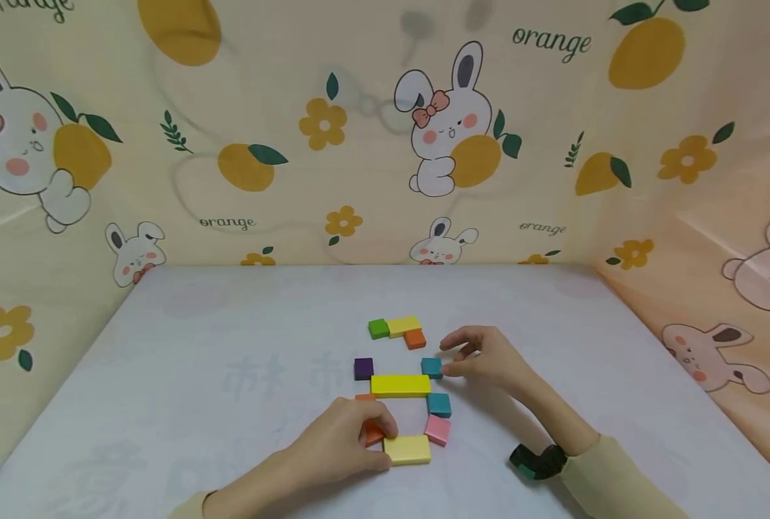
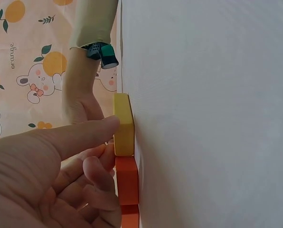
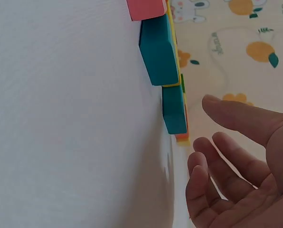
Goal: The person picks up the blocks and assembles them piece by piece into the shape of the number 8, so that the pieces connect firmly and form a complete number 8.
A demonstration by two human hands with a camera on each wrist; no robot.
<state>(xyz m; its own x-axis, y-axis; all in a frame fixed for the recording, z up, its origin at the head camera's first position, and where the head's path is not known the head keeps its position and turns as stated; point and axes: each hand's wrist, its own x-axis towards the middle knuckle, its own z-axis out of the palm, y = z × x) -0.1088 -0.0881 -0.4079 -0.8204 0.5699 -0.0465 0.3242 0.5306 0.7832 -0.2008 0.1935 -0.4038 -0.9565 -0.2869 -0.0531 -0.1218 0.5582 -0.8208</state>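
On the white table, wooden blocks form a ladder-like outline. My left hand (image 1: 339, 441) pinches the left end of a pale yellow block (image 1: 407, 450) between thumb and fingers at the near end. Beside that hand lie orange blocks (image 1: 373, 433), partly hidden by it in the head view. My right hand (image 1: 489, 360) hovers with loosely bent fingers by the upper teal block (image 1: 432, 367); in the right wrist view nothing lies between thumb and fingers. A long yellow block (image 1: 401, 386) crosses the middle, with a purple block (image 1: 363, 369) at its upper left.
Down the right side sit a second teal block (image 1: 439, 404) and a pink block (image 1: 437, 429). Farther back, a green block (image 1: 378, 329), a yellow block (image 1: 403, 326) and an orange block (image 1: 414, 339) lie together. A patterned cloth (image 1: 359, 180) walls the table.
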